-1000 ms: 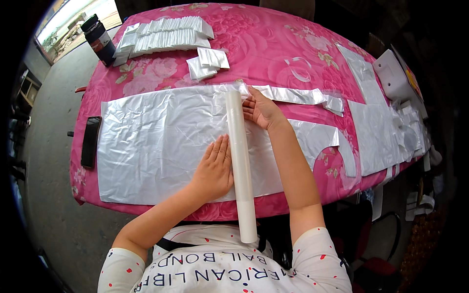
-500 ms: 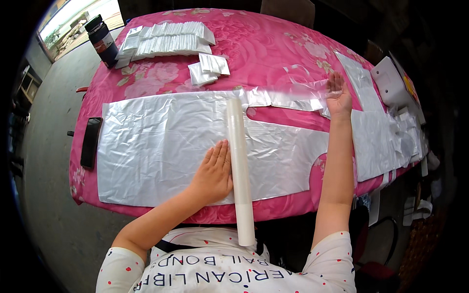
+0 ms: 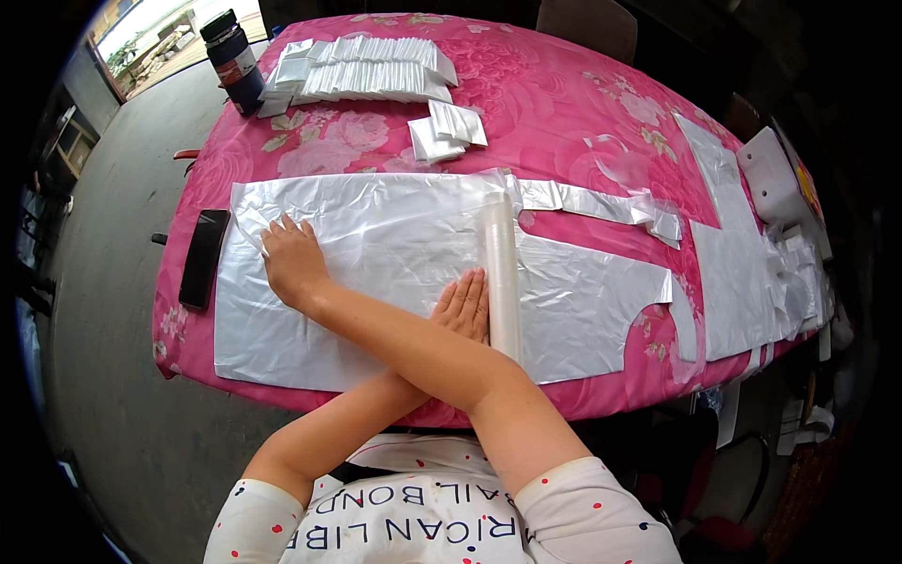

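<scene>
A clear plastic sheet [image 3: 376, 235] lies spread on the pink flowered tablecloth [image 3: 554, 103]. A long white roll [image 3: 501, 273] lies across it, pointing away from me. My arms are crossed. My left hand [image 3: 464, 305] rests flat on the sheet, fingers together, against the left side of the roll. Reaching over my left forearm, my right hand [image 3: 292, 263] presses flat on the sheet near its far left corner with fingers spread. Neither hand holds anything.
A black phone [image 3: 204, 257] lies at the table's left edge. A dark bottle [image 3: 235, 62], rows of folded white packets [image 3: 371, 77] and a small packet pile [image 3: 447, 132] sit at the far side. Cut plastic strips [image 3: 601, 202] and pieces [image 3: 742, 273] lie to the right.
My right hand has swung from the far right of the table across my left arm to the sheet's left part. My left hand has slid right, up against the roll.
</scene>
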A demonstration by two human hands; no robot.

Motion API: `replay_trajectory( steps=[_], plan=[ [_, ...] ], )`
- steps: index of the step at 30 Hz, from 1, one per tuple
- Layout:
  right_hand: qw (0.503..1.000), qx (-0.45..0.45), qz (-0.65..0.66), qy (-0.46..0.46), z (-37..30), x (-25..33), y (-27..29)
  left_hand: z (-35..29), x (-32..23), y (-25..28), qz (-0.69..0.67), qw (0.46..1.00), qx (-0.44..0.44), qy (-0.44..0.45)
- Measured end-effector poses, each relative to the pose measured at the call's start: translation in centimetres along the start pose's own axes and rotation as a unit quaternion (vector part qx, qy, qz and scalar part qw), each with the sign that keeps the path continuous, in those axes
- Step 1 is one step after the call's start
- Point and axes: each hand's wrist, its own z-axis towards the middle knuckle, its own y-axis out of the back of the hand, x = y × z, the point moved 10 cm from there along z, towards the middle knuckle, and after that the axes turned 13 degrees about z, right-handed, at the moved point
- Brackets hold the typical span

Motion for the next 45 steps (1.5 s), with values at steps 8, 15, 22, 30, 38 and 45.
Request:
replay_trajectory(
  steps=[8,15,22,30,38,45],
  plan=[
    [0.973,0.215,0.080,0.012,-5.9,6.9,0.2,-0.7,1.3,1.1,-0.082,0.991,-0.091,0.051],
    [0.997,0.000,-0.029,0.074,-16.0,3.3,18.8,2.3,10.4,-1.1,-0.675,0.701,-0.096,0.211],
    [0.997,0.010,-0.075,-0.025,-22.2,-3.2,24.5,7.7,10.6,-4.3,-0.830,0.440,0.080,0.333],
    [0.976,0.125,-0.170,0.055,-21.6,-3.3,22.1,6.2,14.4,-1.8,-0.721,0.604,0.037,0.338],
    [0.909,0.345,0.200,0.121,-14.7,7.2,6.0,-6.8,23.6,5.0,-0.655,0.660,-0.048,0.364],
    [0.948,0.155,0.150,0.236,-8.6,9.9,8.6,-23.6,24.1,7.5,-0.549,0.708,-0.028,0.444]
  ],
)
